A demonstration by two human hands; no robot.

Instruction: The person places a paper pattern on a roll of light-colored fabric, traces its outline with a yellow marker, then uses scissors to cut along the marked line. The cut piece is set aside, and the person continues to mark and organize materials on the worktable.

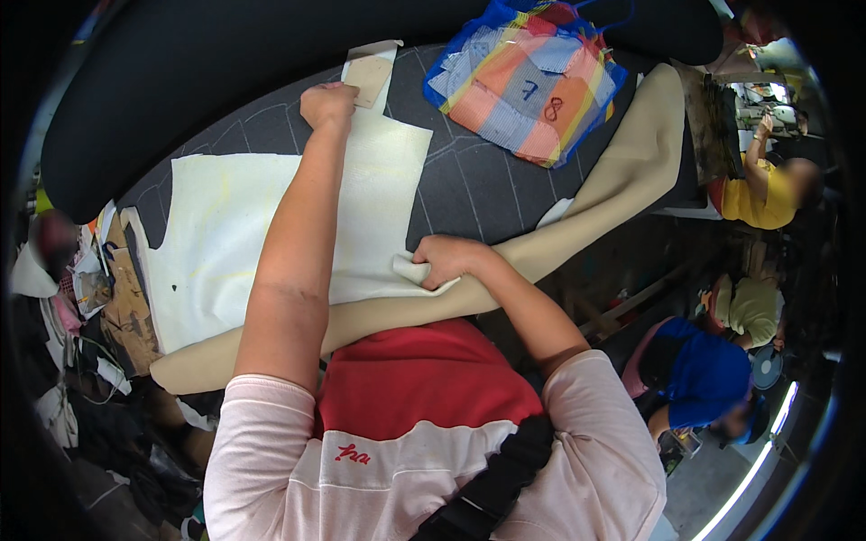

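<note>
A large white sheet of soft, leather-like material lies across the dark, line-marked work surface in front of me. Past its far edge is a small tan flat piece with a white border. My left hand is closed at the near left edge of this tan piece, fingertips on it. Along the near edge, my right hand grips the white sheet, whose corner is curled up into a fold between the fingers. Under the sheet, a long beige strip of material runs along the table's near side, close to my body.
A blue, yellow and red mesh bag full of cut pieces sits at the far right of the surface. A black padded roll bounds the far side. Cardboard and scraps crowd the left. Several people work at the right, one in blue.
</note>
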